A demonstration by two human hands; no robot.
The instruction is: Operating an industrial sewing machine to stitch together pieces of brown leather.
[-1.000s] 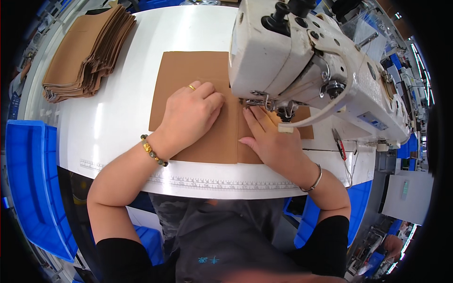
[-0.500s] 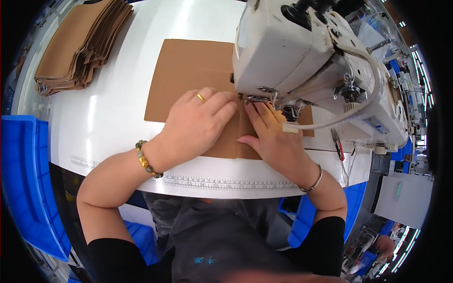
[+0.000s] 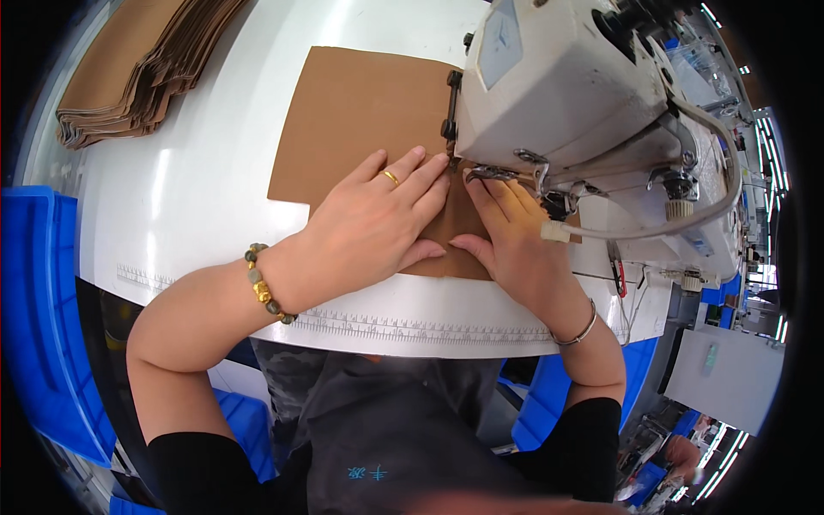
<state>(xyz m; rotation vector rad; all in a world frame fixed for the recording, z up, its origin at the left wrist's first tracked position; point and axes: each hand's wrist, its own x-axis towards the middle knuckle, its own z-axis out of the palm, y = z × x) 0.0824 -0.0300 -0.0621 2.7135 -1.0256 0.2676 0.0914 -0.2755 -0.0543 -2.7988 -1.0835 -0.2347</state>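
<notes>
A brown sheet (image 3: 356, 99), apparently two pieces meeting along a seam, lies under the white sewing machine (image 3: 558, 94). My left hand (image 3: 373, 223), with a gold ring and bead bracelet, rests on the sheet left of the seam, fingers spread flat and their tips close to the needle area (image 3: 451, 154). My right hand (image 3: 524, 245) presses the sheet right of the seam, fingers extended and thumb out, its upper fingertips partly hidden beneath the metal attachments at the machine's head.
A white table (image 3: 189, 206) with a printed ruler carries a stack of brown pieces (image 3: 129, 60) at upper left and red-handled snips (image 3: 618, 275) at right. Blue bins (image 3: 51, 326) flank the table. A cluttered workshop shows at the far right.
My left hand has gone from curled to spread flat, fingertips nearer the needle. My right hand stays pressed down. The view has shifted, so the sheet and stack appear higher in the picture.
</notes>
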